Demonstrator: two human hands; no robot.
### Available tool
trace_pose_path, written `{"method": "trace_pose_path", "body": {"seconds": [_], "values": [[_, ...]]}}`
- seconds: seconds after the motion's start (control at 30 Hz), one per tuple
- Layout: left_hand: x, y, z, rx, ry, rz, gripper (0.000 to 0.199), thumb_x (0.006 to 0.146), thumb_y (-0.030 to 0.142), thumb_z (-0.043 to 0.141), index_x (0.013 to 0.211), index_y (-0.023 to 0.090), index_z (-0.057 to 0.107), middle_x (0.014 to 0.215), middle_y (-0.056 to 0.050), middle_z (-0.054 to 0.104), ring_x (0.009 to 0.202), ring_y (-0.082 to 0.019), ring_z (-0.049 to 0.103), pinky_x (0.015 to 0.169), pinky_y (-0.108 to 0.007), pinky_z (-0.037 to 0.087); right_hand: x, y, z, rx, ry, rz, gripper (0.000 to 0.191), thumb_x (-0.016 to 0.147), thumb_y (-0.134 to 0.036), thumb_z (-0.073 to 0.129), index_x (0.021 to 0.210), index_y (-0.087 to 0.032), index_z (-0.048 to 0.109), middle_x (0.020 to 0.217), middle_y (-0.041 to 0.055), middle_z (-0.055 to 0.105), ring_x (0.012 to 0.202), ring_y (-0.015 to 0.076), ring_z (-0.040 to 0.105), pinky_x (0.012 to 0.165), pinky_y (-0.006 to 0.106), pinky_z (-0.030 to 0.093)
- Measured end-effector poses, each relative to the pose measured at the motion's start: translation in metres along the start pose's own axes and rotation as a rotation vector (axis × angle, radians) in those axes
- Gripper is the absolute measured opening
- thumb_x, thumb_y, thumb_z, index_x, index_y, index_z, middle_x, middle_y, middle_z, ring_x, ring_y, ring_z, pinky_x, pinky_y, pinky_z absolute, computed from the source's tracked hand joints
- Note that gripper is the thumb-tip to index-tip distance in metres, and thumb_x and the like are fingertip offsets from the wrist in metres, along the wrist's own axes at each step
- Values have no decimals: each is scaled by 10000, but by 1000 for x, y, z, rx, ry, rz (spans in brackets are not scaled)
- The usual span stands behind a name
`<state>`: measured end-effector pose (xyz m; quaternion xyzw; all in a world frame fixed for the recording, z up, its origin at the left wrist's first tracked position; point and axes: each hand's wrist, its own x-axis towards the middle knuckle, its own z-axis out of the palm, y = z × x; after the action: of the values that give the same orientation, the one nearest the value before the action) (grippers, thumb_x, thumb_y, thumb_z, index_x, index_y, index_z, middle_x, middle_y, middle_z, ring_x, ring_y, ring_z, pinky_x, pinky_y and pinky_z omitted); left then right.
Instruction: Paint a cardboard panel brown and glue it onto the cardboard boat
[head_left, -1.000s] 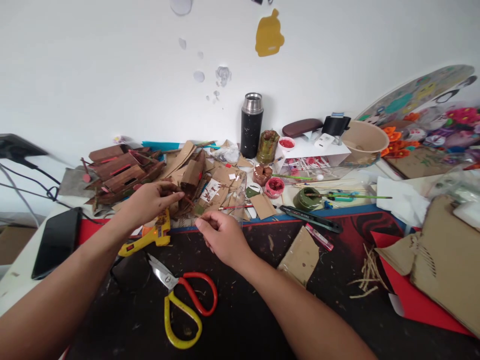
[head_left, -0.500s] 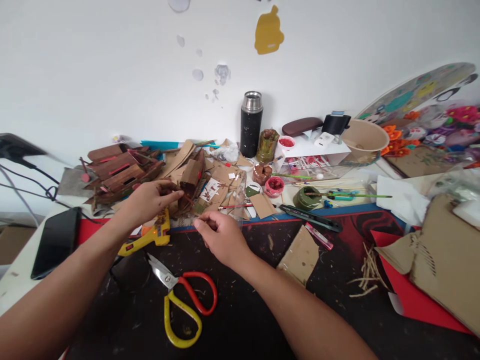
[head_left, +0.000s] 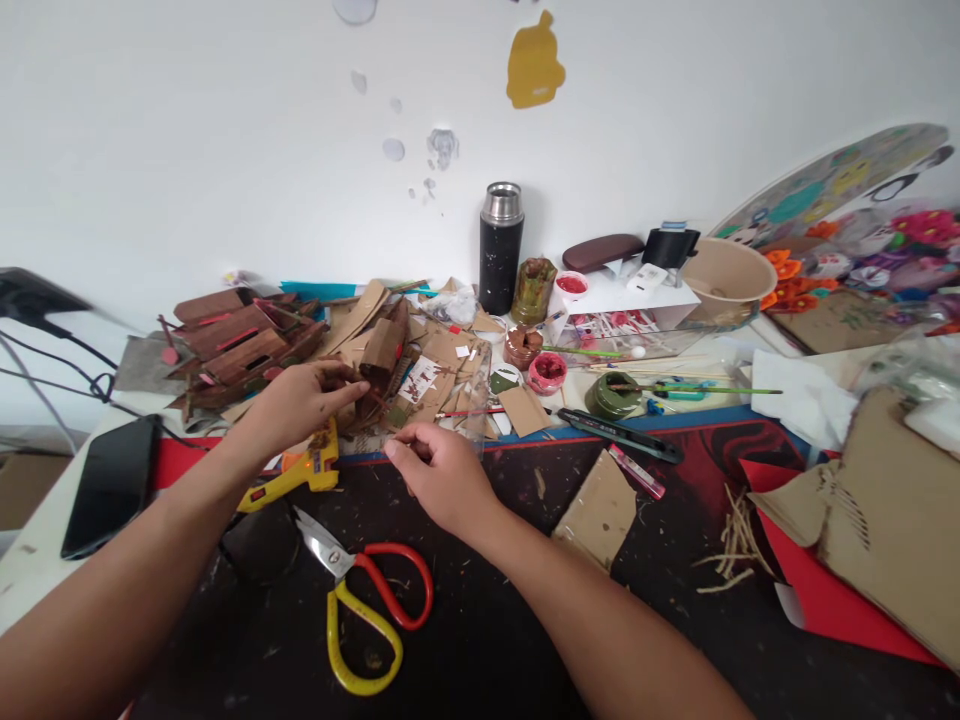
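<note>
My left hand reaches over the cluttered pile, its fingers pinched on a thin brown strip. Just beyond the fingertips stands a small brown cardboard boat model, partly hidden by that hand. My right hand is curled closed over the dark mat's far edge, thumb against the fingers; whatever it may hold is hidden. Below the left wrist lies a yellow hot glue gun. Scissors with one red and one yellow handle rest open on the mat.
Several brown boat models are heaped at the left, near a black phone. Paint pots, such as a green one, and a black flask line the back. A utility knife, cardboard piece and twine bits lie rightward.
Both hands keep almost the same place and grip. The whole view shifts very slightly to the left.
</note>
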<state>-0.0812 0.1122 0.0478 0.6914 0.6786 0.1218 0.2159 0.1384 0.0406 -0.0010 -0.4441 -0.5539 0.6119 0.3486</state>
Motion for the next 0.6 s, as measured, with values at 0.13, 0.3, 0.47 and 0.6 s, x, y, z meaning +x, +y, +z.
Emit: {"method": "trace_pose_path", "body": {"seconds": [0.13, 0.3, 0.47, 0.6], "values": [[-1, 0, -1, -1, -11, 0, 544, 824, 677, 583, 966, 203, 808, 1124, -137, 824, 1082, -367, 731, 938, -393, 532, -1, -1, 0, -15, 5, -8, 169, 977, -356, 648, 921, -213, 718, 623, -27, 596, 634, 165, 584, 593, 265, 402], [-3, 0, -1, -5, -12, -11, 543, 806, 685, 575, 942, 209, 799, 1110, -136, 825, 1056, -358, 737, 921, -380, 532, -1, -1, 1, -49, 11, -22, 169, 980, -352, 646, 942, -213, 736, 671, -17, 632, 670, 167, 596, 611, 266, 405], [-3, 1, -2, -11, -6, -28, 553, 779, 706, 580, 918, 213, 789, 1080, -138, 827, 1025, -360, 742, 926, -388, 528, -1, -2, 1, -85, 21, -36, 162, 976, -343, 659, 942, -210, 747, 721, -12, 666, 684, 160, 592, 629, 269, 402], [-3, 0, -2, -23, 0, -27, 560, 784, 714, 574, 912, 212, 787, 1116, -139, 820, 1060, -360, 730, 972, -393, 510, -1, -3, 0, -100, 24, -47, 158, 977, -334, 658, 934, -209, 745, 715, -14, 667, 672, 157, 588, 636, 273, 400]]}}
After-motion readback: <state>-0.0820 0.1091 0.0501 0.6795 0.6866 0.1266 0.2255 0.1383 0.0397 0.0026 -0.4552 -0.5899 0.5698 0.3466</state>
